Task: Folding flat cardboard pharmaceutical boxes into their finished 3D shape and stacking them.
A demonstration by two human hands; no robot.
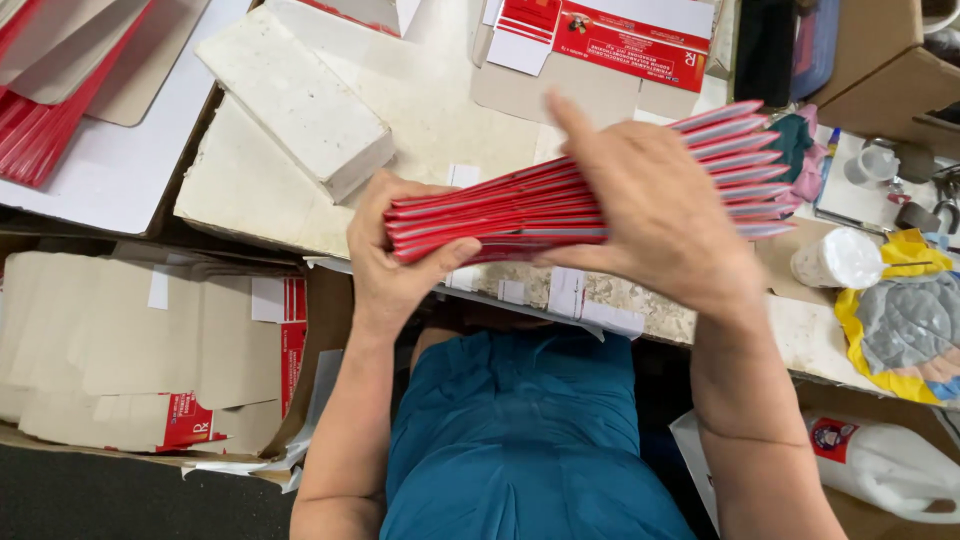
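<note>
I see both hands gripping the fanned stack of flat red cartons (580, 195) above the tabletop (440, 110): left hand (395, 265) pinches one end, right hand (655, 215) spreads over it, keeping edges aligned.

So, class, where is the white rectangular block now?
In the head view, the white rectangular block lies upper left on the worktable, beyond the left hand.
</note>
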